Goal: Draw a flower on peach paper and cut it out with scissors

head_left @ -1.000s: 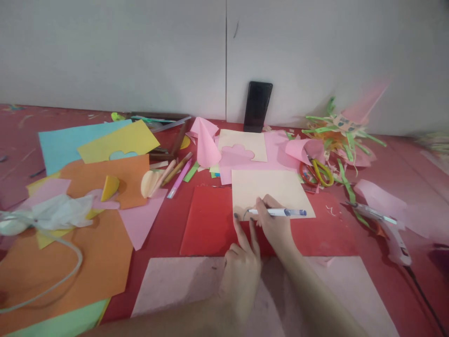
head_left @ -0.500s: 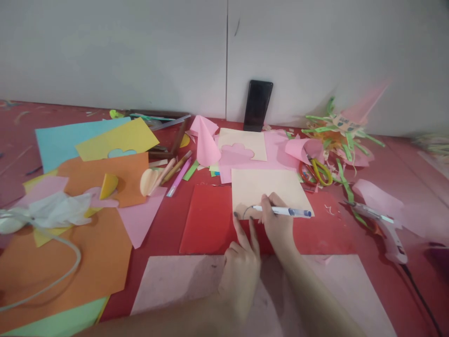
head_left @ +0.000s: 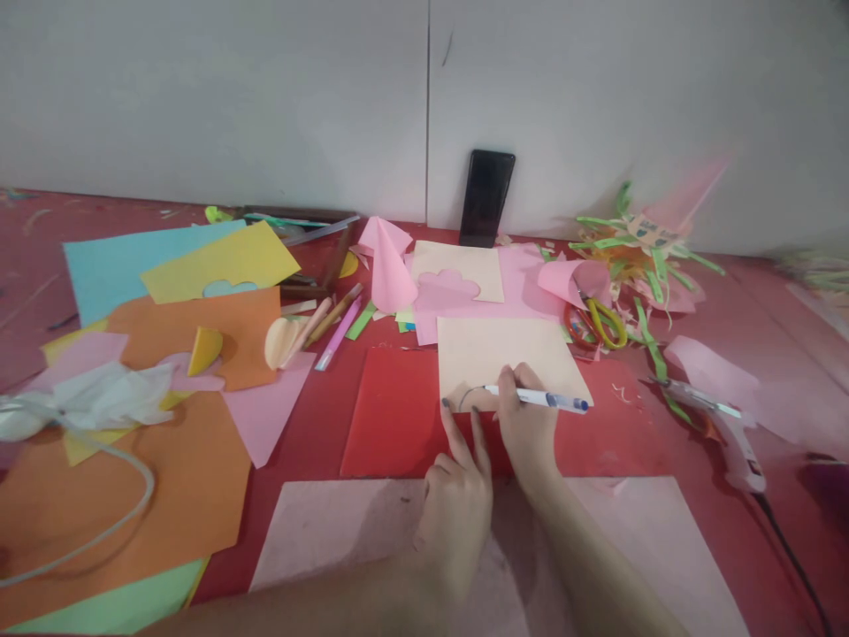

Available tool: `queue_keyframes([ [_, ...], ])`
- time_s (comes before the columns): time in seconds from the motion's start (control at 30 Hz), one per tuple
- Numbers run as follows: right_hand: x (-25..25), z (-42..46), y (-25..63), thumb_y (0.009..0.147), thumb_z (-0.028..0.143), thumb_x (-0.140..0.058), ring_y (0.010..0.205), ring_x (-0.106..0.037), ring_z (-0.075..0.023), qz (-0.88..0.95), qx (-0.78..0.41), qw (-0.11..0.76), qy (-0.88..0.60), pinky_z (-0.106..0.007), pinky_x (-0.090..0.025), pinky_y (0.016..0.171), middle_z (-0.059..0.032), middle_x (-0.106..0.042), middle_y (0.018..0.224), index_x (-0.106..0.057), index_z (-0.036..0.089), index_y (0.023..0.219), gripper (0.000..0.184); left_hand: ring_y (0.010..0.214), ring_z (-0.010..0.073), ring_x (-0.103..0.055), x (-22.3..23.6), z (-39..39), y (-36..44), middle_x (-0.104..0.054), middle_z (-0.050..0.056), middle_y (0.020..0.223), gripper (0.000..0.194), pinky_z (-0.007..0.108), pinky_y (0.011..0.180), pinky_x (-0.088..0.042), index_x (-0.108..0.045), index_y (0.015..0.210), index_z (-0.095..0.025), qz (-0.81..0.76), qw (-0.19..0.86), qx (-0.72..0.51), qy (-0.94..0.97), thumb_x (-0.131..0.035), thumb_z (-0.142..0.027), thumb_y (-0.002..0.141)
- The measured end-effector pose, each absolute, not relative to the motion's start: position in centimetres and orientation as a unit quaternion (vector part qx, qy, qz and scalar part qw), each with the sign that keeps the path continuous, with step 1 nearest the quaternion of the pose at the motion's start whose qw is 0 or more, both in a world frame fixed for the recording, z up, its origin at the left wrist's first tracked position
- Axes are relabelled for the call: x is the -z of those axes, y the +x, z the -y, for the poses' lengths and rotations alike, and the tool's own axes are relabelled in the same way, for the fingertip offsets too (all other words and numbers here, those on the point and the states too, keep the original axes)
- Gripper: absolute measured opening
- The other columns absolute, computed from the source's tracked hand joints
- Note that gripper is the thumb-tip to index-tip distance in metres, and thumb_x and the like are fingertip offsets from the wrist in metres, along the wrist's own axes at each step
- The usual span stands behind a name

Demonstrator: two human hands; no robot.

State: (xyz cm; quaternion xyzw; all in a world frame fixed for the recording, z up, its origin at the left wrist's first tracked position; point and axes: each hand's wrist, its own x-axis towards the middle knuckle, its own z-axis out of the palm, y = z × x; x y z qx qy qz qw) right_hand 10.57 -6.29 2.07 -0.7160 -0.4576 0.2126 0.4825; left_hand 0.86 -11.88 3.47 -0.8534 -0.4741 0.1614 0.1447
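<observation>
My right hand (head_left: 529,425) is closed around a white pen (head_left: 540,397) with a blue end, its tip on a cream sheet of paper (head_left: 508,349). A short curved dark line runs from the sheet's lower left to the pen tip. Two spread fingers of my left hand (head_left: 459,504) press the sheet's lower edge, one on either side of the line's start; its other fingers are curled, with nothing held. Under the cream sheet lies a red board (head_left: 394,416). Behind it is another cream sheet (head_left: 487,263) with a scalloped cut-out, lying over pink paper (head_left: 521,296).
A glue gun (head_left: 722,420) lies to the right, near yellow-handled scissors (head_left: 607,323). A pink paper cone (head_left: 391,274) and a phone (head_left: 487,199) stand at the back. Orange paper (head_left: 199,469) and a white cable (head_left: 142,500) are at left. Pale pink board (head_left: 318,531) lies in front.
My right hand and the pen have moved a little to the right and up, and the dark curve has become longer. My left hand stays on the sheet's edge.
</observation>
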Motion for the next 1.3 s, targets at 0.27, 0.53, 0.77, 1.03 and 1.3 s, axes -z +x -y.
queue_keyframes([
  [0.27,-1.7,6.2,10.7,0.083,0.035,-0.040,0.041,-0.030,-0.0073,0.468,-0.245,0.471,-0.706,-0.021,-0.027,0.044,0.0081,-0.031,0.044,-0.030,0.021,0.055,0.033,0.045,0.0124,-0.053,-3.1,12.0,0.9,-0.046,0.032,0.122,0.057,0.025,0.038,-0.043,-0.035,0.133,-0.012,0.478,0.137,-0.155,-0.853,-0.046,-0.012,0.077],
  [0.53,-2.1,6.4,11.2,0.081,0.032,-0.041,0.043,-0.027,-0.0073,0.441,-0.193,0.487,-0.729,-0.021,-0.025,0.043,0.0083,-0.024,0.046,-0.026,0.021,0.056,0.032,0.044,0.0118,-0.053,-3.3,11.9,0.8,-0.042,0.034,0.125,0.055,0.025,0.038,-0.043,-0.035,0.133,-0.012,0.483,0.129,-0.150,-0.853,-0.047,-0.016,0.079],
  [0.77,-1.8,6.4,11.6,0.083,0.038,-0.041,0.037,-0.036,-0.0084,0.421,-0.269,0.503,-0.706,-0.021,-0.030,0.043,0.0088,-0.031,0.040,-0.033,0.021,0.058,0.032,0.046,0.0127,-0.054,-3.5,12.0,0.9,-0.046,0.033,0.122,0.055,0.025,0.039,-0.044,-0.034,0.134,-0.013,0.487,0.120,-0.135,-0.855,-0.046,-0.032,0.083],
  [1.03,-2.2,6.4,11.3,0.081,0.032,-0.041,0.040,-0.029,-0.0070,0.433,-0.197,0.491,-0.730,-0.021,-0.024,0.041,0.0081,-0.024,0.046,-0.027,0.021,0.055,0.032,0.046,0.0125,-0.054,-3.4,11.9,0.9,-0.044,0.032,0.124,0.054,0.025,0.038,-0.043,-0.035,0.133,-0.013,0.479,0.139,-0.151,-0.854,-0.048,-0.027,0.082],
  [1.3,-2.0,6.5,11.9,0.082,0.036,-0.042,0.039,-0.036,-0.0080,0.406,-0.248,0.510,-0.717,-0.020,-0.031,0.042,0.0086,-0.031,0.042,-0.034,0.021,0.057,0.030,0.046,0.0122,-0.054,-3.6,11.8,0.8,-0.048,0.033,0.120,0.054,0.025,0.039,-0.044,-0.037,0.132,-0.013,0.489,0.116,-0.136,-0.854,-0.047,-0.032,0.083],
])
